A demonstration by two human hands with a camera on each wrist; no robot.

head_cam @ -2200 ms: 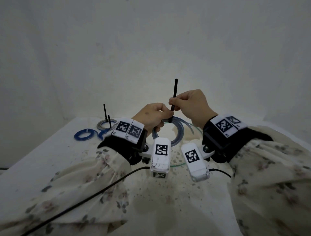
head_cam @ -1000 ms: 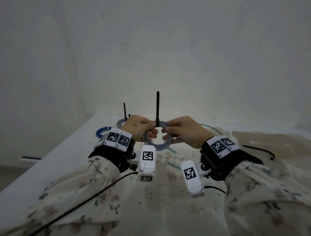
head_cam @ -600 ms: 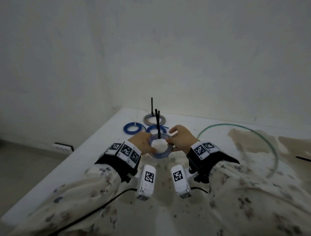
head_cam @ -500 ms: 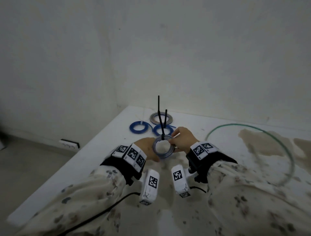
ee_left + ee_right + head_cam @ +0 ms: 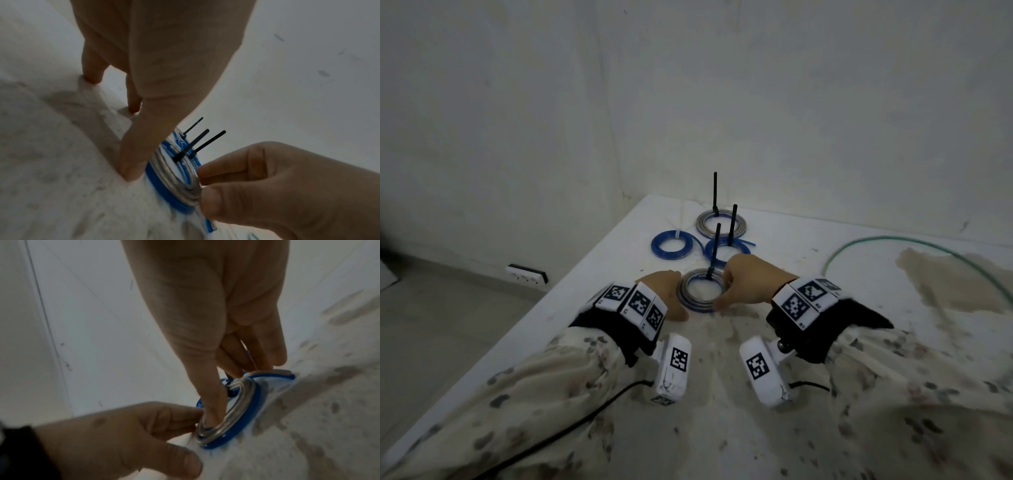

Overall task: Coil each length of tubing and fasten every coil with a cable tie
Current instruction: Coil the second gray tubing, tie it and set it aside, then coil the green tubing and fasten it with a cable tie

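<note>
A grey tubing coil with a blue lower turn lies on the white table, and its black cable tie stands upright from the far rim. My left hand pinches the coil's left rim between thumb and forefinger. My right hand holds the right rim, thumb down at the ring and fingers curled by the tie's base. In the right wrist view the coil is tilted on the table. A loose green tubing arcs across the table's right side.
Just beyond my hands lie three tied coils: a blue one, a blue one with an upright tie and a grey one with an upright tie. Brown stains mark the table's near and right parts. Walls close the far corner; the table's left edge drops to the floor.
Both hands have carried the tied coil from in front of me down and left onto the table, beside the other coils. My head has turned left with them.
</note>
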